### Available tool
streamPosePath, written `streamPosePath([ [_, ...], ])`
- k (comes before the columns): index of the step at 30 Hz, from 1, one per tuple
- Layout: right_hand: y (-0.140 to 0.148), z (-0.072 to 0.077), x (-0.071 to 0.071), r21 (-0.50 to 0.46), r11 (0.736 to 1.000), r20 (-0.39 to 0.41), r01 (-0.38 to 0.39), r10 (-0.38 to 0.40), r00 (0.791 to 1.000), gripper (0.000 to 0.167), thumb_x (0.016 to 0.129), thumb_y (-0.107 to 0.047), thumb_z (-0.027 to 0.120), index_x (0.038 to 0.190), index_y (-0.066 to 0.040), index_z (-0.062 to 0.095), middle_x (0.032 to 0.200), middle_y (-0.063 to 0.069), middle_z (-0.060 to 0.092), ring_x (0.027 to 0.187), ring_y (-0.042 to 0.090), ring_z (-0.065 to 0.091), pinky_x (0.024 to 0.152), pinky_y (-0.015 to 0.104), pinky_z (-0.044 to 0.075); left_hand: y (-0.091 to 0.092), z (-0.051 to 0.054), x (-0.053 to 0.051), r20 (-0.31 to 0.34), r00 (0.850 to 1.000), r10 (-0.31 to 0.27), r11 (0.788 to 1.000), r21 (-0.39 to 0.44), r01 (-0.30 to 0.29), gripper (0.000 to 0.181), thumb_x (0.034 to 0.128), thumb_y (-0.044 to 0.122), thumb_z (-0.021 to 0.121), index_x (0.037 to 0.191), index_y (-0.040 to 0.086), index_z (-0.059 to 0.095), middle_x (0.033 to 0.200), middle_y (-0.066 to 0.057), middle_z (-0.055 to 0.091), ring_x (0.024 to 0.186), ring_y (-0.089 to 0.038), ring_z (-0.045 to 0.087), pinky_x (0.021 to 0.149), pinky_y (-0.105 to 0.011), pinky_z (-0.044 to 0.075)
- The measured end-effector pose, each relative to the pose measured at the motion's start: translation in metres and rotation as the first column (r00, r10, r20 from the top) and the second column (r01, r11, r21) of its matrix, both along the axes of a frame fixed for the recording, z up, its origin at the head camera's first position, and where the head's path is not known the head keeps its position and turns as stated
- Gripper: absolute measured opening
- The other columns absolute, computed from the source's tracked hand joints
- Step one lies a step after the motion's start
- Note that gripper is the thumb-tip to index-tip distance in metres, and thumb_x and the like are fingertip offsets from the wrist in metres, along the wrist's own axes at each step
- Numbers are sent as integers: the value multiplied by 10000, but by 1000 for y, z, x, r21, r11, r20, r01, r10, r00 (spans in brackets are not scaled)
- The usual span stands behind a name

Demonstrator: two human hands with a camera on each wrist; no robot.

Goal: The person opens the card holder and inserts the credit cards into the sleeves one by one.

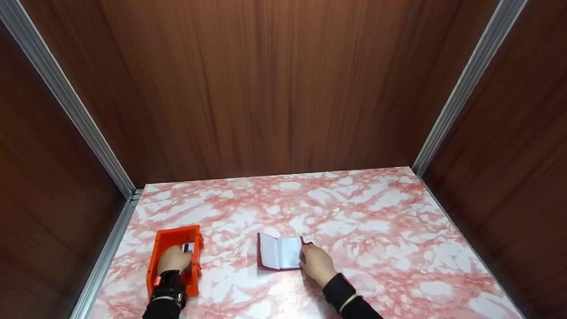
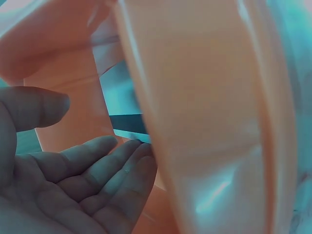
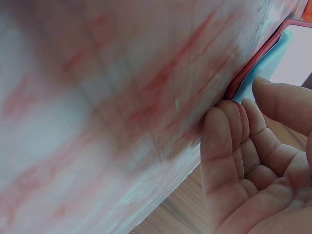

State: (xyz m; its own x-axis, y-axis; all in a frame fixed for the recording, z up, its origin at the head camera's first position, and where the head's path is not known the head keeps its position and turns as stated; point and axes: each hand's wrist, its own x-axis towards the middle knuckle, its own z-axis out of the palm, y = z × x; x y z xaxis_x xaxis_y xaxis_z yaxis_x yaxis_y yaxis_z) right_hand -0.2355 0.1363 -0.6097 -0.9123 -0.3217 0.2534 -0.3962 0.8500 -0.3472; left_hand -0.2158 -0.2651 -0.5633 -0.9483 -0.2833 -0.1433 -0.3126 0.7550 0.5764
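Your left hand (image 1: 174,259) is down inside the orange bin (image 1: 170,239), its fingers extended and released, with the thumb standing well away from them. Just beyond those fingertips, a white card (image 2: 122,92) with a black stripe leans by the bin's side wall; the wall hides part of it, so you cannot tell for sure whether your fingertips touch its lower edge.

Your right hand (image 1: 318,263) is grasping the dark red booklet (image 1: 290,248) by its right edge, the thumb over the inner sleeve and the other fingers against the cover's outer side. The booklet is spread open directly to the left of these fingers, showing pale, shiny pages, its far leaf tilted up. It sits well apart from your left fingers, to their right, and the bin's side wall stands between.

Under both hands is the red-and-white marbled worktop (image 1: 376,248), which reaches out past your fingers to a brown wood-grain panel (image 1: 266,88). Behind your fingers, each wrist wears a black strap (image 1: 339,290) next to a black sleeve (image 1: 361,309).
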Motion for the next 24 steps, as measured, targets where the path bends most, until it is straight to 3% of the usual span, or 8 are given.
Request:
streamPosePath([
  [5,0,-1,0,2,1000,-5,1,-1,1000,214,731,-89,816,797,-104,613,762,11,558,666,239,597,601,389,495,1,1,0,-16,1000,20,1000,16,-20,268,930,184,541,733,6,577,683,-116,539,638,-287,544,634,-390,435],
  [12,0,0,1,4,1000,-11,-5,5,1000,216,733,-92,817,796,-106,610,767,14,561,677,248,607,613,393,501,3,3,0,26,998,61,998,9,-62,245,943,208,516,776,37,566,709,-110,518,654,-290,536,593,-390,416],
  [24,0,-1,1,4,1000,-31,-17,17,999,218,727,-72,812,789,-97,605,755,21,556,668,249,599,606,398,494,-1,4,2,44,997,59,998,-11,-59,243,918,197,522,749,28,566,720,-118,541,674,-300,543,615,-395,424],
])
